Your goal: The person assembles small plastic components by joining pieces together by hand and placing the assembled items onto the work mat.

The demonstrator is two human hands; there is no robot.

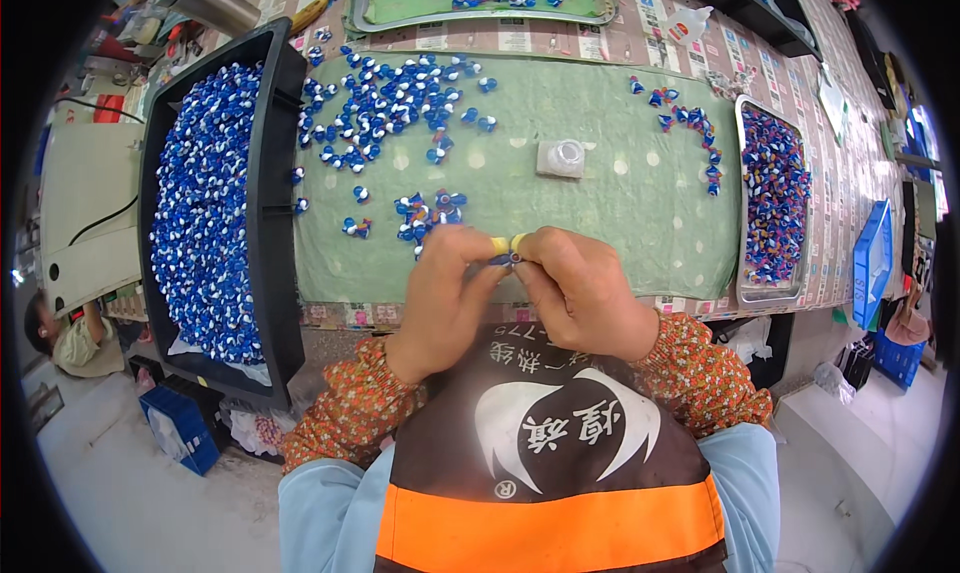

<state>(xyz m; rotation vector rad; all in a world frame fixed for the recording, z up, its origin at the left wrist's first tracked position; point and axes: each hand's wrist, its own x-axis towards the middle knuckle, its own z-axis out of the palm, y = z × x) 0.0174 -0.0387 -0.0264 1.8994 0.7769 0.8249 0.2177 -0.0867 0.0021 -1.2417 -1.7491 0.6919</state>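
Note:
My left hand (pixel 447 291) and my right hand (pixel 588 291) meet above the near edge of the green dotted cloth (pixel 600 213). Between their fingertips they pinch a small blue piece (pixel 503 260), mostly hidden by the fingers. Yellow coverings wrap a fingertip on each hand. Just beyond my left hand lies a small cluster of blue-and-white pieces (pixel 428 213). A larger scatter of the same pieces (pixel 385 103) spreads over the far left of the cloth. Past my right hand sits a small clear round container (pixel 567 157) on a pale square block.
At left stands a deep black bin (pixel 284 83) full of blue-and-white pieces. On the right, blue pieces with reddish parts (pixel 700 123) form a curved line beside a filled metal tray (pixel 742 213). Another tray (pixel 480 19) and a white bottle (pixel 688 25) lie at the back. A person (pixel 75 338) is at far left.

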